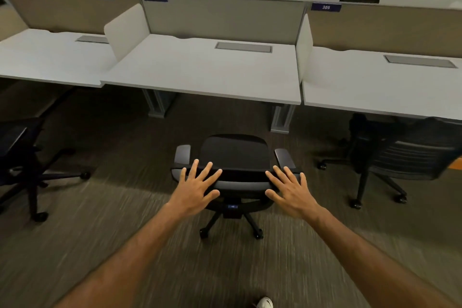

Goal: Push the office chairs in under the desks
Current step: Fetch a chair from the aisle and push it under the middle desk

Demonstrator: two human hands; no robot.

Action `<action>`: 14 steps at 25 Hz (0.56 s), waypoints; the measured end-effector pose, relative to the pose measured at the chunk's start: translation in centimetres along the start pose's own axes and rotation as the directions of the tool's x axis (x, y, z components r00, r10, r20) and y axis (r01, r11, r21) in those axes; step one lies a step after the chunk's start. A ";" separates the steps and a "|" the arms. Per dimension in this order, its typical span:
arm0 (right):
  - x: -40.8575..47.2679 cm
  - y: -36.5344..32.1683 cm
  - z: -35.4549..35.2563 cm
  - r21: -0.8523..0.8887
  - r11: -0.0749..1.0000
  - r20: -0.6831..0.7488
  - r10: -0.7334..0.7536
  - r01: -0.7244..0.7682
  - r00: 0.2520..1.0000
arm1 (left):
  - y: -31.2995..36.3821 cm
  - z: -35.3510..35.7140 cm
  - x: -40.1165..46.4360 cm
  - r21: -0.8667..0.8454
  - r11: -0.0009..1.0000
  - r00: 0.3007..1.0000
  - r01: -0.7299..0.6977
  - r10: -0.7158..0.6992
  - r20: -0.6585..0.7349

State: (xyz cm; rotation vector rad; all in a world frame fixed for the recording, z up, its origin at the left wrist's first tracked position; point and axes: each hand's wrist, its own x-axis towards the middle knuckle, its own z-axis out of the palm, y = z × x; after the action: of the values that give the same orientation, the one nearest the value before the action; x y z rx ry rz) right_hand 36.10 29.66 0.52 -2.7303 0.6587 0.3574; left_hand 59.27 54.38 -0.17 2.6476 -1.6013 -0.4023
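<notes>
A black office chair [235, 155] with grey armrests stands on the carpet a short way in front of the middle white desk [200, 70], labelled 306, its seat facing the desk. My left hand [197, 187] and my right hand [290, 190] reach over the top of its backrest, fingers spread, holding nothing. Whether they touch the backrest is unclear. Another black chair [410, 155] sits partly under the right desk [375, 82], labelled 305. A third black chair [17, 157] stands out on the left, in front of the left desk [50, 57].
Grey partition panels [220, 17] run behind the desks, with white side dividers [125, 30] between them. Metal desk legs [281, 117] stand under the middle desk. More chair backs show behind the partitions. My white shoe [265, 302] is on the carpet at the bottom.
</notes>
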 end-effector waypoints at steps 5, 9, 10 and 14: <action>1.5 1.2 -0.7 -0.088 0.996 0.028 -0.031 0.033 0.999 | -1.8 -0.6 1.3 -0.009 0.999 0.998 0.040 -0.039 0.049; 2.8 2.4 -1.2 -0.105 0.992 0.030 -0.064 0.067 0.997 | -2.4 -0.9 2.2 0.007 1.000 0.996 0.028 -0.029 0.081; 3.2 2.6 -1.4 -0.120 0.990 0.030 -0.069 0.072 0.997 | -2.6 -1.0 2.4 0.009 1.000 0.996 0.027 -0.028 0.084; 4.9 3.1 -1.6 -0.170 0.980 0.025 -0.099 0.102 0.995 | -2.9 -1.1 3.6 0.014 0.999 0.996 0.047 -0.048 0.072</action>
State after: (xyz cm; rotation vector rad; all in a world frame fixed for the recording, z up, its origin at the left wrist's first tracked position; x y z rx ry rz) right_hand 39.14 24.56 -0.27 -2.9066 0.5043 0.4306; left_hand 63.66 52.49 -0.30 2.7152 -1.5669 -0.4964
